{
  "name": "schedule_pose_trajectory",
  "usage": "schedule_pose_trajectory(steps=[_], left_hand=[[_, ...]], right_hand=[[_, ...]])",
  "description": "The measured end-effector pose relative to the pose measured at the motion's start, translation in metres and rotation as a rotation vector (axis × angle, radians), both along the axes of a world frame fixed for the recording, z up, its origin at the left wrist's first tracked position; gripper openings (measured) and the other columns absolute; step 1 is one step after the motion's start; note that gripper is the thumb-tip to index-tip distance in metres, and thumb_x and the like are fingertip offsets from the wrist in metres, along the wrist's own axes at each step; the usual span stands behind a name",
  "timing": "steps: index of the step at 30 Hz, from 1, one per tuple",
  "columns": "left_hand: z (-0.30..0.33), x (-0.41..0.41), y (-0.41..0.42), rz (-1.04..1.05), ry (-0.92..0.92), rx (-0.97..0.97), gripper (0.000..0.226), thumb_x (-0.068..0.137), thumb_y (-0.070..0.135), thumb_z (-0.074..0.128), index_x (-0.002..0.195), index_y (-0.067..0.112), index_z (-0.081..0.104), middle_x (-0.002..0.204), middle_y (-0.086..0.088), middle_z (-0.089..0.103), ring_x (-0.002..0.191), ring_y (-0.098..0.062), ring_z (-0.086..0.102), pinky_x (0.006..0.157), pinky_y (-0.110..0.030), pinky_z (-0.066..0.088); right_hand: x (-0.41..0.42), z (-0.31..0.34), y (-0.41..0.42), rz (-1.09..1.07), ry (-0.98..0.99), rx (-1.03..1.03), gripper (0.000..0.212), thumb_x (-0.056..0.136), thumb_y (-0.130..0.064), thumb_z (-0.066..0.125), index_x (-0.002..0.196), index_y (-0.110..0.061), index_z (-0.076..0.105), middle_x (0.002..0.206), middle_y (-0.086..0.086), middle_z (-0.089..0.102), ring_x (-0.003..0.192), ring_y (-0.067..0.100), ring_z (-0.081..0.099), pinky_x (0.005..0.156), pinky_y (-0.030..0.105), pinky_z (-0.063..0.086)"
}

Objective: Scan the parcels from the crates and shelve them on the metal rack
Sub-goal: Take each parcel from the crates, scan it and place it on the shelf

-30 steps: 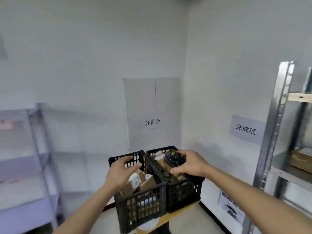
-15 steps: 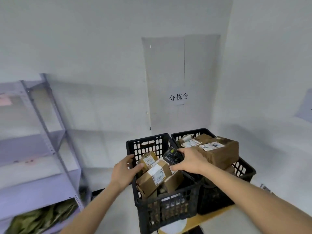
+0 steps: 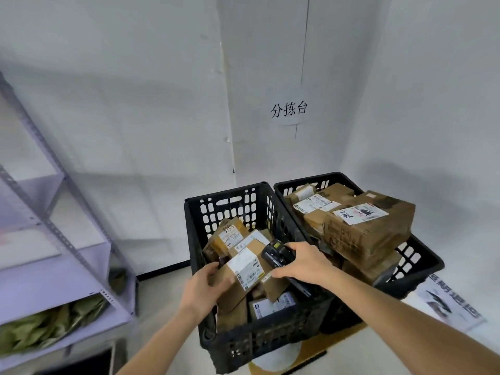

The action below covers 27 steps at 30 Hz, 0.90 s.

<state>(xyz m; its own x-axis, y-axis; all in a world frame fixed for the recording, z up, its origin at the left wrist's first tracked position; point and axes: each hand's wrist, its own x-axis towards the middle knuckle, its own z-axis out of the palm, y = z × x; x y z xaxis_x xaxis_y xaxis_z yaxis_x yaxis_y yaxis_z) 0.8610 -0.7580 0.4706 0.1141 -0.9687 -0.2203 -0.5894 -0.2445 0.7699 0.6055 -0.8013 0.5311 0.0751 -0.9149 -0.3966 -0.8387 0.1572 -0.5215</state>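
Cardboard parcel (image 3: 244, 269) lies atop the left black crate (image 3: 230, 201), your left hand (image 3: 207, 284) gripping its near edge, your right hand (image 3: 303, 262) holding the scanner (image 3: 276, 253) just above its label.

The view has been swung down and to the left, so the metal upright seen at the right a second ago is gone from sight and the two black plastic lattice crates (image 3: 251, 336) are now seen from above. The left hand (image 3: 207, 286), held open above the nearer crate a second ago, has been lowered and is now curled round the brown cardboard parcel with the white label (image 3: 244, 272), thumb on its top edge. The right hand (image 3: 304, 263) has been carried from the farther crate across to the nearer one, and the black handheld scanner (image 3: 276, 254) in its grip is now held just beside that label.
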Motion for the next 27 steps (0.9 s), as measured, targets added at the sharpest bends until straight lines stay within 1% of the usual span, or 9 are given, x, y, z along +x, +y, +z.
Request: schedule_pose_trajectory(steps=[3, 8, 10, 13, 16, 18, 22, 25, 27], left_hand=[[-0.012, -0.003, -0.012, -0.018, -0.012, 0.017, 0.071, 0.086, 0.043, 0.074, 0.147, 0.02, 0.046, 0.137, 0.002, 0.058, 0.12, -0.013, 0.055, 0.091, -0.021, 0.045], [-0.025, -0.007, -0.026, -0.03, -0.07, -0.001, 0.072, 0.083, 0.042, 0.077, 0.146, 0.021, 0.047, 0.138, 0.004, 0.057, 0.122, -0.013, 0.053, 0.101, -0.03, 0.048], [-0.03, -0.009, -0.032, -0.053, -0.089, 0.006, 0.069, 0.082, 0.042, 0.078, 0.142, 0.023, 0.05, 0.134, 0.006, 0.058, 0.118, -0.01, 0.054, 0.099, -0.03, 0.048], [-0.04, -0.012, -0.039, -0.096, -0.128, 0.016, 0.067, 0.081, 0.043, 0.078, 0.141, 0.026, 0.053, 0.131, 0.009, 0.059, 0.116, -0.01, 0.055, 0.101, -0.033, 0.05], [-0.048, -0.014, -0.043, -0.088, -0.223, 0.012, 0.067, 0.083, 0.041, 0.077, 0.142, 0.027, 0.05, 0.143, 0.007, 0.05, 0.126, -0.014, 0.051, 0.104, -0.031, 0.045], [-0.051, -0.015, -0.045, -0.077, -0.265, 0.004, 0.064, 0.083, 0.039, 0.077, 0.141, 0.03, 0.051, 0.146, 0.006, 0.048, 0.128, -0.016, 0.051, 0.105, -0.033, 0.047], [-0.052, -0.018, -0.047, -0.084, -0.272, -0.006, 0.058, 0.086, 0.03, 0.075, 0.139, 0.031, 0.052, 0.136, 0.006, 0.057, 0.123, -0.016, 0.054, 0.098, -0.032, 0.049], [-0.048, -0.018, -0.047, -0.089, -0.251, -0.011, 0.056, 0.085, 0.03, 0.076, 0.136, 0.031, 0.054, 0.131, 0.006, 0.058, 0.117, -0.016, 0.056, 0.094, -0.032, 0.053], [-0.041, -0.018, -0.045, -0.094, -0.229, -0.025, 0.056, 0.084, 0.033, 0.076, 0.136, 0.032, 0.055, 0.127, 0.008, 0.059, 0.111, -0.016, 0.058, 0.092, -0.035, 0.054]], right_hand=[[0.0, -0.013, -0.011, 0.006, 0.001, 0.022, 0.092, 0.076, -0.055, 0.087, 0.152, -0.023, 0.047, 0.143, 0.0, 0.061, 0.128, 0.023, 0.06, 0.101, 0.038, 0.052], [-0.001, -0.023, -0.018, -0.007, -0.028, 0.052, 0.086, 0.072, -0.057, 0.088, 0.145, -0.027, 0.054, 0.133, -0.004, 0.066, 0.119, 0.02, 0.064, 0.098, 0.038, 0.055], [-0.002, -0.026, -0.02, -0.011, -0.025, 0.059, 0.092, 0.066, -0.063, 0.087, 0.144, -0.028, 0.055, 0.131, -0.006, 0.067, 0.117, 0.018, 0.064, 0.097, 0.038, 0.055], [-0.008, -0.034, -0.024, -0.024, -0.041, 0.058, 0.114, 0.05, -0.076, 0.082, 0.15, -0.031, 0.051, 0.133, -0.009, 0.067, 0.118, 0.017, 0.064, 0.099, 0.043, 0.056], [-0.013, -0.036, -0.024, -0.015, -0.042, 0.059, 0.108, 0.053, -0.073, 0.082, 0.148, -0.032, 0.052, 0.135, -0.009, 0.065, 0.121, 0.017, 0.063, 0.1, 0.044, 0.055], [-0.015, -0.038, -0.022, -0.018, -0.045, 0.051, 0.105, 0.053, -0.073, 0.082, 0.146, -0.034, 0.054, 0.135, -0.01, 0.065, 0.121, 0.016, 0.063, 0.1, 0.044, 0.055], [-0.019, -0.04, -0.021, -0.009, -0.054, 0.055, 0.091, 0.057, -0.069, 0.083, 0.138, -0.035, 0.059, 0.125, -0.013, 0.069, 0.116, 0.014, 0.064, 0.1, 0.043, 0.055], [-0.022, -0.038, -0.02, -0.006, -0.063, 0.045, 0.08, 0.061, -0.065, 0.086, 0.132, -0.037, 0.062, 0.12, -0.015, 0.07, 0.114, 0.013, 0.065, 0.099, 0.042, 0.055], [-0.024, -0.033, -0.019, -0.018, -0.076, 0.032, 0.065, 0.065, -0.06, 0.088, 0.121, -0.041, 0.061, 0.114, -0.017, 0.069, 0.111, 0.012, 0.065, 0.099, 0.04, 0.055]])
